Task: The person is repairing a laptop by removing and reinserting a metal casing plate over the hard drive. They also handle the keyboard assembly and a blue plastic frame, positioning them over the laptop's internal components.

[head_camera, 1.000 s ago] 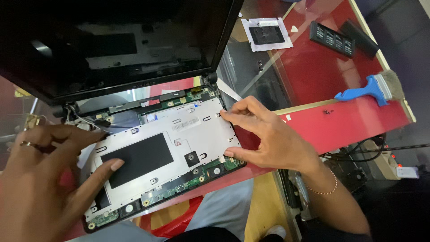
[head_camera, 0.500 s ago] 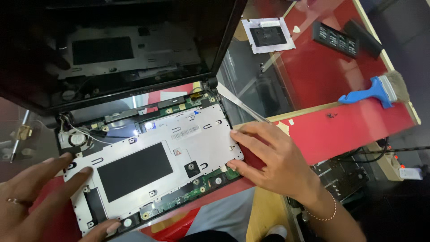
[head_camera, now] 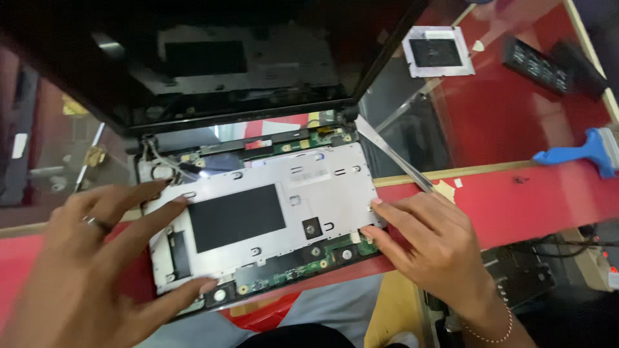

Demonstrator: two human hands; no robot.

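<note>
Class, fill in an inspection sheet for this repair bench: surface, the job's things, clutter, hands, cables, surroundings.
Surface: red bench top with a glass panel.
Job's things: opened laptop, silver metal plate over its green circuit board; lid raised.
Clutter: blue brush, square metal bracket, black strip parts, metal tweezers.
Hands: left hand spread on the plate's left edge; right hand fingertips at its right edge; neither grips anything.
Cables: thin wires by the left hinge.
Surroundings: black cords below the bench.
</note>
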